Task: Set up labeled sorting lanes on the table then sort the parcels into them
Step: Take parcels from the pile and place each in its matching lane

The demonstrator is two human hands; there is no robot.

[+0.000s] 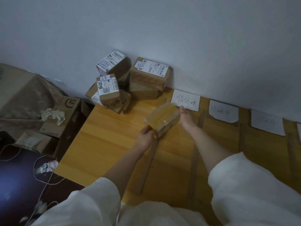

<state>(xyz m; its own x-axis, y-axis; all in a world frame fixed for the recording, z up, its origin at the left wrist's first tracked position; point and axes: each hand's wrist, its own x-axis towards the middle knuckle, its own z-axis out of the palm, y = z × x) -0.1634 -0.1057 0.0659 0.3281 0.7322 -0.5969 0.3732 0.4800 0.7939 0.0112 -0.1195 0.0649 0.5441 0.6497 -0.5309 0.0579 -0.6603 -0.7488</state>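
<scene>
Evidently light and stiff, the taped parcel (162, 119) hangs above the table (105, 144), left hand (145, 136) pinching its near corner, right hand (187, 117) flat against its slippery side; gripping opposite edges seems safest.

1. One taped parcel (162, 119) sits mid-table, toward 12 o'clock.
2. Roughly seven stacked parcels (128, 80) stand at 11 o'clock.
3. Three paper lane labels (185, 100) show fully, toward 2 o'clock.
4. Two hands.
</scene>
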